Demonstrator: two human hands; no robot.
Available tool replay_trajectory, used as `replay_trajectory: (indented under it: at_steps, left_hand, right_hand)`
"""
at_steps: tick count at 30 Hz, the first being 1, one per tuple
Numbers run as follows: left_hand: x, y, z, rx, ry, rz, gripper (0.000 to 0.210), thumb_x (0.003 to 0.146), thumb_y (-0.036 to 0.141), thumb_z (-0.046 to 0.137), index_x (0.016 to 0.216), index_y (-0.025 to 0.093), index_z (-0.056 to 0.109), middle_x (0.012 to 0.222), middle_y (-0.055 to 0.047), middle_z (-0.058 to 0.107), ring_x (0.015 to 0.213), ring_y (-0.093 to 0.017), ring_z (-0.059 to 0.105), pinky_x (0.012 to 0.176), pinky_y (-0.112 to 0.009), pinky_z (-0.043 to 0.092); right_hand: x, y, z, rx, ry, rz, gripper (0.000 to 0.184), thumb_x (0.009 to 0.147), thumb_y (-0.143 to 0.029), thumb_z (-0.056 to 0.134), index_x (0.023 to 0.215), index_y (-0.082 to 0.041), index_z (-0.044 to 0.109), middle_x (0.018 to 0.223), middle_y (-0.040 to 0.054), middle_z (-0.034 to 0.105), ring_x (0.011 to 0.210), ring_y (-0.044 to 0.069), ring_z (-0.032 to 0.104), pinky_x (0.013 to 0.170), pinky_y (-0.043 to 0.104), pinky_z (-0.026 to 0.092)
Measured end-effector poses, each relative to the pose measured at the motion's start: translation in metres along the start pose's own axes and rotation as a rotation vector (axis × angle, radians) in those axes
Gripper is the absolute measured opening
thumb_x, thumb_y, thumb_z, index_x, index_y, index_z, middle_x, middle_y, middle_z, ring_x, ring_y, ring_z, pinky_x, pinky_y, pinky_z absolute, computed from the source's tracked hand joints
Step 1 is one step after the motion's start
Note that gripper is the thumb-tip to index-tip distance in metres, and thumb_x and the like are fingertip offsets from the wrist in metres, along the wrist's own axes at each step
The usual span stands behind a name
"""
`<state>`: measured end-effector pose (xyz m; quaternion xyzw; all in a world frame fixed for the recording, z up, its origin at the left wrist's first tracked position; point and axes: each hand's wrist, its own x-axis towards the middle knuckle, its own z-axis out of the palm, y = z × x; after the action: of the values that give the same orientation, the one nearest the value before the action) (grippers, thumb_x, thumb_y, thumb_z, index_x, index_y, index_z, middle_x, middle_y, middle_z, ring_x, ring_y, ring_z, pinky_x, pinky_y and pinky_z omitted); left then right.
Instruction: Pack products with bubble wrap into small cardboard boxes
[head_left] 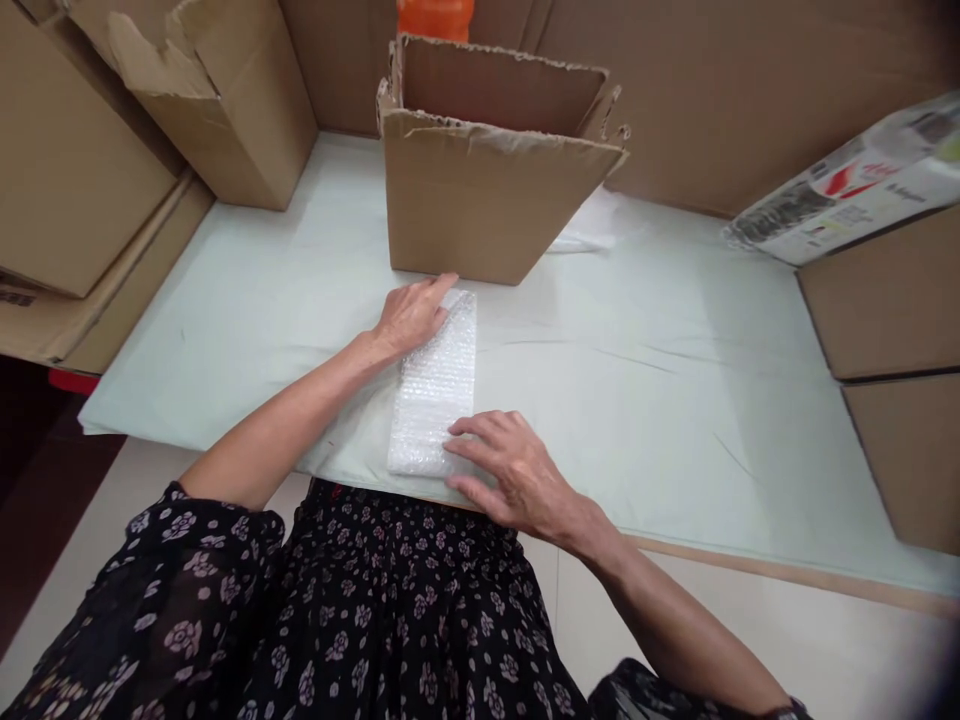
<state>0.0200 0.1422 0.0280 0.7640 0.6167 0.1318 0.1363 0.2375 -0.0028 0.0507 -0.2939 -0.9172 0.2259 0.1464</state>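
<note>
A flat rectangular piece of bubble wrap [437,385] lies lengthwise on the pale cloth-covered table [630,400], reaching almost to its front edge. At its far end, my left hand [415,312] rests on the left side with the index finger stretched forward. Over the near right corner is my right hand [506,465], fingers apart, the tips at the wrap's edge. Neither hand is closed around anything. Just beyond my left fingertips stands an open-topped cardboard box [472,200] with ragged cut edges; its inside floor is hidden.
More cardboard boxes stand at the left [247,110] and right [885,310]. A printed plastic package [840,190] leans on the right boxes. Behind the middle box are an orange object [435,18] and some clear plastic [592,222]. Cardboard walls the back.
</note>
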Motion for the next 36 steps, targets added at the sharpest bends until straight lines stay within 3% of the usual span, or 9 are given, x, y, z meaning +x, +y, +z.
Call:
replay_trajectory:
  at_steps: [4,7,9,13,18,23,26,31,36]
  left_hand:
    - [-0.028,-0.005,-0.015,-0.111,0.249,0.057,0.054,0.088,0.019,0.062,0.141,0.012,0.054,0.136,-0.017,0.063,0.125,-0.031,0.062,0.104,-0.045,0.051]
    - [-0.089,0.000,-0.029,-0.226,0.431,0.287,0.038,0.093,0.020,0.060,0.131,0.017,0.061,0.124,-0.011,0.069,0.116,-0.025,0.064,0.102,-0.043,0.052]
    - [-0.138,0.006,-0.032,-0.296,0.375,0.406,0.038,0.093,0.022,0.064,0.131,0.018,0.061,0.113,-0.008,0.073,0.107,-0.023,0.066,0.096,-0.042,0.055]
    - [-0.195,0.013,-0.015,-0.269,0.188,0.348,0.041,0.093,0.023,0.067,0.133,0.016,0.061,0.109,-0.010,0.075,0.105,-0.026,0.067,0.091,-0.044,0.055]
    - [-0.176,0.009,0.009,-0.216,0.255,0.144,0.028,0.096,0.017,0.059,0.124,0.014,0.065,0.093,-0.007,0.074,0.081,-0.021,0.066,0.078,-0.038,0.055]
    - [-0.169,0.010,0.008,-0.082,0.336,0.154,0.029,0.097,0.021,0.059,0.125,0.013,0.063,0.111,-0.014,0.072,0.101,-0.028,0.066,0.087,-0.044,0.054]
    - [-0.182,0.014,0.001,-0.150,0.295,0.272,0.033,0.097,0.023,0.062,0.129,0.015,0.059,0.121,-0.015,0.069,0.115,-0.029,0.061,0.097,-0.046,0.051]
    - [-0.184,0.013,-0.003,-0.295,0.164,0.273,0.037,0.099,0.013,0.055,0.136,0.017,0.054,0.101,-0.006,0.074,0.092,-0.020,0.067,0.084,-0.037,0.054]
    - [-0.154,0.005,0.004,-0.229,0.262,0.193,0.033,0.099,0.020,0.056,0.131,0.016,0.059,0.109,-0.011,0.073,0.096,-0.024,0.069,0.085,-0.040,0.057]
  right_hand:
    - [-0.001,-0.004,0.015,-0.138,-0.058,-0.057,0.024,0.098,-0.029,0.062,0.118,-0.017,0.068,0.128,0.0136,0.069,0.114,0.029,0.059,0.088,0.043,0.045]
    - [-0.006,-0.004,0.027,-0.154,0.086,-0.062,0.020,0.100,-0.015,0.054,0.114,-0.017,0.068,0.120,0.0107,0.073,0.110,0.025,0.063,0.086,0.040,0.045]
    - [-0.006,-0.002,0.031,-0.100,0.151,-0.051,0.020,0.102,-0.014,0.053,0.113,-0.017,0.068,0.111,0.0090,0.076,0.103,0.022,0.065,0.083,0.038,0.046]
    - [0.001,0.004,0.032,0.014,0.192,0.016,0.020,0.104,-0.020,0.050,0.113,-0.018,0.069,0.097,0.0068,0.077,0.089,0.019,0.068,0.078,0.035,0.050]
    - [0.003,0.006,0.021,-0.122,0.378,0.046,0.021,0.101,-0.026,0.058,0.119,-0.019,0.067,0.119,0.0129,0.072,0.107,0.025,0.066,0.086,0.040,0.051]
    - [0.004,0.010,0.019,-0.267,0.232,-0.018,0.020,0.099,-0.021,0.061,0.117,-0.018,0.068,0.118,0.0111,0.074,0.110,0.027,0.065,0.090,0.044,0.047]
    - [0.007,0.016,0.020,-0.167,0.234,0.021,0.019,0.101,-0.017,0.055,0.114,-0.018,0.069,0.109,0.0085,0.077,0.100,0.023,0.068,0.087,0.041,0.048]
    - [0.003,0.017,0.007,0.118,0.158,0.093,0.023,0.103,-0.024,0.055,0.123,-0.021,0.066,0.109,0.0069,0.077,0.098,0.020,0.071,0.086,0.037,0.054]
    - [0.005,0.016,0.005,-0.186,0.197,0.050,0.027,0.100,-0.030,0.060,0.125,-0.021,0.065,0.131,0.0146,0.069,0.117,0.029,0.064,0.092,0.046,0.052]
